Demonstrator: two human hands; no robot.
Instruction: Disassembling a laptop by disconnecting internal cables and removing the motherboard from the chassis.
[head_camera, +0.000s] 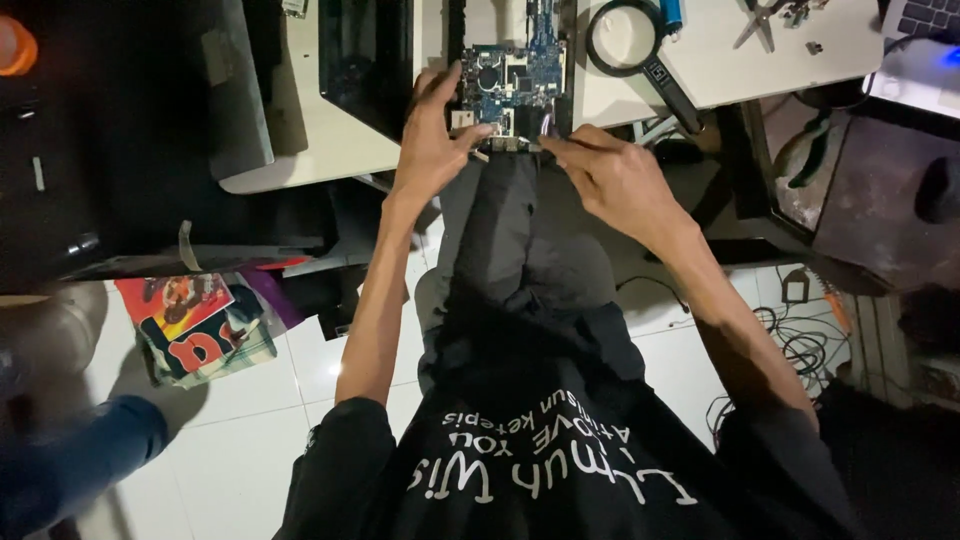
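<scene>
1. Left hand (432, 140): fingers spread over the near left corner of the blue circuit board (510, 80); thumb and forefinger pinched at the board's near edge on a small pale part too small to identify.
2. Right hand (610, 175): fingertips closed at the same near edge, just right of the left pinch. Something thin seems caught between them; what it is cannot be told.
3. Blue circuit board: lies on the white table (330, 150), set in a dark frame directly beyond both grips, with chips and a round dark component on its upper face.
4. Step in hand, as judged: fine work on a connector or small fitting at the board's near edge, one hand steadying, the other working the part.
5. Next move, as judged: calls for a light, steady pull or press in line with the edge, the left hand bracing the board against shifting.
6. Magnifying glass (625, 40): beyond and right of the right grip, black handle slanting toward it, untouched.
7. Black panel (365, 60): beyond and left of the left grip, lying flat.
8. Scissors or pliers (762, 20): far right of both grips, well apart.
</scene>
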